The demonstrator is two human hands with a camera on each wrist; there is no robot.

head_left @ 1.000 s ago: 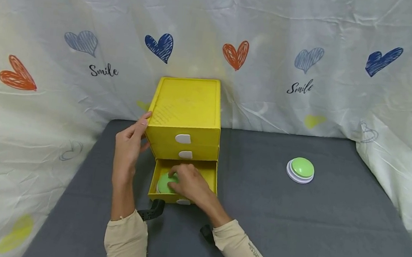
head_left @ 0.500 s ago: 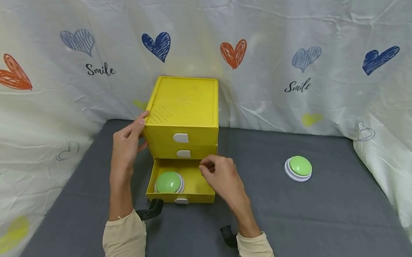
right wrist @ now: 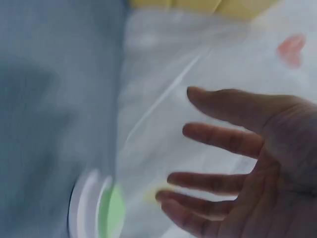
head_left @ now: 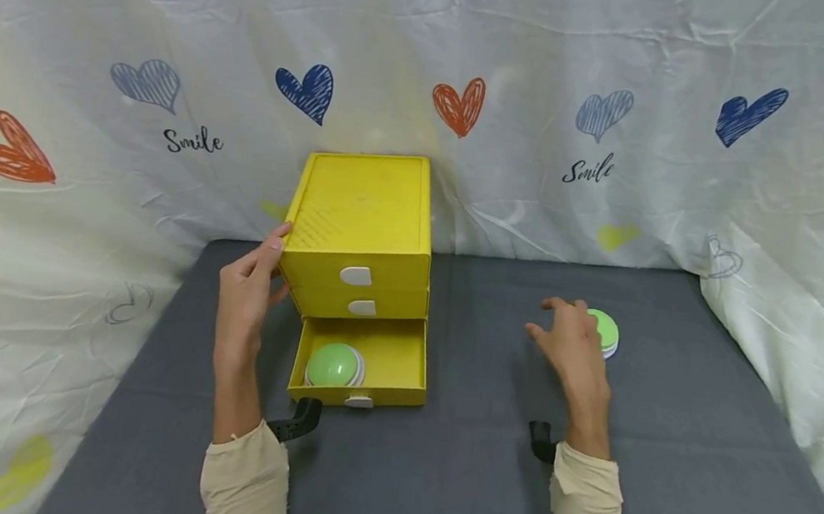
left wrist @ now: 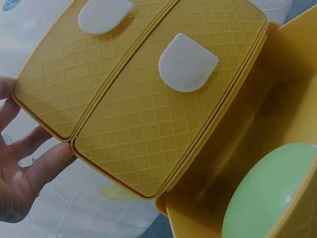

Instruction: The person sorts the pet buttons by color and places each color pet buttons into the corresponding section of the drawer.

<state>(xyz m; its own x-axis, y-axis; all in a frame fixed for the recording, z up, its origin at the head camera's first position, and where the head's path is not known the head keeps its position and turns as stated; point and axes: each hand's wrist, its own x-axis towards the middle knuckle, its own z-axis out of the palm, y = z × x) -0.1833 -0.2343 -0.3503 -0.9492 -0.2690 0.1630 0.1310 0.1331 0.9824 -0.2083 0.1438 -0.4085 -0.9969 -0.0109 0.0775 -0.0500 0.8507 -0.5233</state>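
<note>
A small yellow drawer unit (head_left: 362, 210) stands at the back of the table, its bottom drawer (head_left: 401, 365) pulled out. Inside that drawer, toward the left, lies a green-domed push button (head_left: 332, 364) with a white base. My left hand (head_left: 245, 294) rests its extended fingers against the unit's left side near the front edge, seen closer in the left wrist view. My right hand (head_left: 572, 345) hovers over the table with spread, slightly bent fingers, holding nothing. A second green push button (head_left: 606, 332) sits just beyond it, partly hidden behind the hand.
A dark grey cloth (head_left: 466, 464) covers the table. Behind it and at the sides hangs a white curtain (head_left: 515, 134) printed with hearts. White tabs (head_left: 356, 275) mark the drawer fronts; the upper two drawers are closed. Black wrist mounts (head_left: 542, 441) stick out beneath the forearms.
My right hand has left the button in the drawer and swung right across the table toward the second button, its fingers spreading. My left hand stays against the drawer unit.
</note>
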